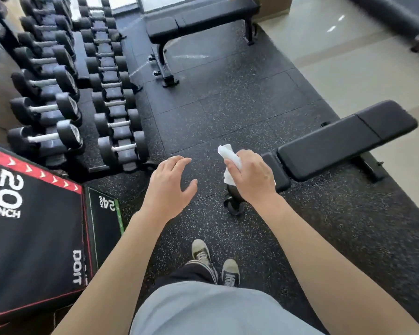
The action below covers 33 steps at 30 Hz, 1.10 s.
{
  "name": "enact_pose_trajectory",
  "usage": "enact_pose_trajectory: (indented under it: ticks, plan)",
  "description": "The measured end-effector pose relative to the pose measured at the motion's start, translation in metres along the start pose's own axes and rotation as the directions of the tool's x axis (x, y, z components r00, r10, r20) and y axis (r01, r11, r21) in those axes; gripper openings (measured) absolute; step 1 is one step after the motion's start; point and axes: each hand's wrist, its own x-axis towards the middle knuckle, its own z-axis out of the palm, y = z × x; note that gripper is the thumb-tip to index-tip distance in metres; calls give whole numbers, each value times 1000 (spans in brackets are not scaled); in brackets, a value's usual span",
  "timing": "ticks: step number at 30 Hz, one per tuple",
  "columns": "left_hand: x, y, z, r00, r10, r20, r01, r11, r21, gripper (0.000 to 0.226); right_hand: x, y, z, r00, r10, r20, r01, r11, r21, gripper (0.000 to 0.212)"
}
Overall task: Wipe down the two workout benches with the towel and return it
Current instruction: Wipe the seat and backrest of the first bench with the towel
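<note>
A person stands on speckled black rubber gym flooring. The right hand grasps a crumpled white towel; the left hand hangs empty, fingers relaxed. The nearer bench lies just right of the towel hand, its long axis running away to the right. A second bench stands well ahead. Dumbbell racks line the left.

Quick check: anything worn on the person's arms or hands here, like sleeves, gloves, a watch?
Nothing worn. Left hand and right hand are bare, no gloves, rings or watch visible. Both forearms are uncovered up to the frame edge; no sleeve shows. No markings or straps.
</note>
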Motion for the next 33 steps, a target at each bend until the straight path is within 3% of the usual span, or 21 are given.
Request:
enact_pose_trajectory:
  ticks: [14, 21, 27, 33]
  plan:
    - [151, 47, 55, 975, 186, 118, -176, 980, -92, 57, 64, 93, -34, 975, 214, -61, -220, 967, -127, 41]
    - [217, 65, 63, 949, 276, 152, -268, 961, -71, 57, 102, 111, -37, 964, 247, -98, -255, 964, -75, 40]
    - [251, 93, 80, 960, 241, 141, -233, 970, -73, 57, 135, 152, -49, 966, 253, -45, -255, 966, -32, 41]
    - [264, 135, 122, 987, 103, 126, -97, 994, -52, 56, 167, 212, -72, 987, 150, 59, -151, 989, 1, 37]
